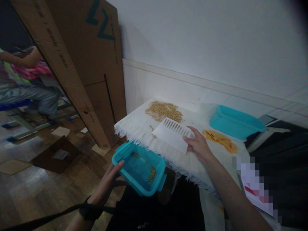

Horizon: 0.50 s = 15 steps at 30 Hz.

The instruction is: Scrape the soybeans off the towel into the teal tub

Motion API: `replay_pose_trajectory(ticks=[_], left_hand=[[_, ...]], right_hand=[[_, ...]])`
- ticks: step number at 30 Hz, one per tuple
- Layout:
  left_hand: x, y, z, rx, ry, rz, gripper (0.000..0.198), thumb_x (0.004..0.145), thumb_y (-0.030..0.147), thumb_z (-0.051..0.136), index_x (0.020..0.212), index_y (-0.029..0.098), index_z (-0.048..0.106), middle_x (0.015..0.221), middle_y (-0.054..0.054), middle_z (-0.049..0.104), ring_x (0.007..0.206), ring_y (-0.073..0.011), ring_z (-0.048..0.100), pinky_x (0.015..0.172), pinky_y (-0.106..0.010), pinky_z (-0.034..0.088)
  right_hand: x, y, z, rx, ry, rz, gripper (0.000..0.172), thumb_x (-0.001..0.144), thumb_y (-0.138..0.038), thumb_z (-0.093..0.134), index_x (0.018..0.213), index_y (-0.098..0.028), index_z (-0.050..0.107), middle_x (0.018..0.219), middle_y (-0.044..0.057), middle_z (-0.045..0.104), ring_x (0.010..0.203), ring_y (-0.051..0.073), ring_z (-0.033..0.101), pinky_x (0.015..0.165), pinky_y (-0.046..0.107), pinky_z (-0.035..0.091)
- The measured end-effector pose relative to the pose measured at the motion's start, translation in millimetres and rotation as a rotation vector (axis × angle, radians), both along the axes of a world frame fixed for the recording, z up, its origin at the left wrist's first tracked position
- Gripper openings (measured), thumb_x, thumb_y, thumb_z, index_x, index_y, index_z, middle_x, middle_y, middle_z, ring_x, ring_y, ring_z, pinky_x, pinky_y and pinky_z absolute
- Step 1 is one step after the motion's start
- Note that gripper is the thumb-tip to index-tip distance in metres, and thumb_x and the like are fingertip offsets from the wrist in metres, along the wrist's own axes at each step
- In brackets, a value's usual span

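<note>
My left hand (117, 170) grips the rim of a teal plastic container (138, 175), its thumb over the edge. The container is held just below the table's front edge, tilted, with some soybeans (151, 173) in it. My right hand (197, 144) is closed on the right end of a white slotted scoop (172, 136), which rests on or just above the white fringed cloth (131, 120). Past the scoop's slotted edge lies a spread pile of soybeans (166, 110). A few loose beans sit at the scoop's left side.
A larger turquoise tray (235, 122) stands at the table's right, beside a crumpled yellow cloth (220, 140). A tall cardboard box (96, 70) rises left of the table. Flattened cardboard (56, 154) lies on the wooden floor. Another person (26, 77) sits at far left.
</note>
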State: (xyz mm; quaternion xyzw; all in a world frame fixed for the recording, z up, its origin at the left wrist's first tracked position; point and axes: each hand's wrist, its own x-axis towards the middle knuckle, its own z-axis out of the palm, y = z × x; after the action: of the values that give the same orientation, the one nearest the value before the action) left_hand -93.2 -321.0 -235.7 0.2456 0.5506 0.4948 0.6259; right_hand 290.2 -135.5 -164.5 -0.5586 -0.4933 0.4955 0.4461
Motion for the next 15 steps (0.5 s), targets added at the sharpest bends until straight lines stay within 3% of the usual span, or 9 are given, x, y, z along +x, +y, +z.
replay_pose_trajectory(ticks=[6, 9, 15], left_hand=[[5.0, 5.3, 18.4, -0.075, 0.046, 0.039, 0.105, 0.084, 0.078, 0.084, 0.170, 0.030, 0.048, 0.167, -0.020, 0.065, 0.147, -0.0541, 0.065, 0.087, -0.054, 0.071], [5.6, 5.4, 19.6, -0.090, 0.043, 0.047, 0.105, 0.083, 0.080, 0.083, 0.170, 0.035, 0.047, 0.167, -0.017, 0.066, 0.150, -0.0541, 0.063, 0.084, -0.053, 0.071], [4.0, 6.7, 19.4, -0.117, 0.016, 0.059, 0.104, 0.080, 0.079, 0.086, 0.165, 0.029, 0.052, 0.159, -0.021, 0.071, 0.150, -0.0560, 0.062, 0.087, -0.055, 0.070]], right_hand=[[-9.2, -0.9, -1.4, 0.010, -0.003, 0.035, 0.097, 0.068, -0.048, 0.098, 0.154, -0.031, 0.057, 0.079, -0.003, 0.080, 0.064, 0.026, 0.078, 0.053, 0.033, 0.064], [-12.9, -5.5, -1.1, 0.024, 0.008, 0.030, 0.096, 0.070, -0.050, 0.096, 0.155, -0.031, 0.056, 0.078, -0.003, 0.079, 0.064, 0.024, 0.077, 0.053, 0.032, 0.063], [-23.2, -26.2, 6.4, -0.037, 0.021, 0.111, 0.107, 0.067, -0.054, 0.098, 0.160, -0.028, 0.051, 0.079, -0.002, 0.080, 0.065, 0.025, 0.078, 0.053, 0.032, 0.064]])
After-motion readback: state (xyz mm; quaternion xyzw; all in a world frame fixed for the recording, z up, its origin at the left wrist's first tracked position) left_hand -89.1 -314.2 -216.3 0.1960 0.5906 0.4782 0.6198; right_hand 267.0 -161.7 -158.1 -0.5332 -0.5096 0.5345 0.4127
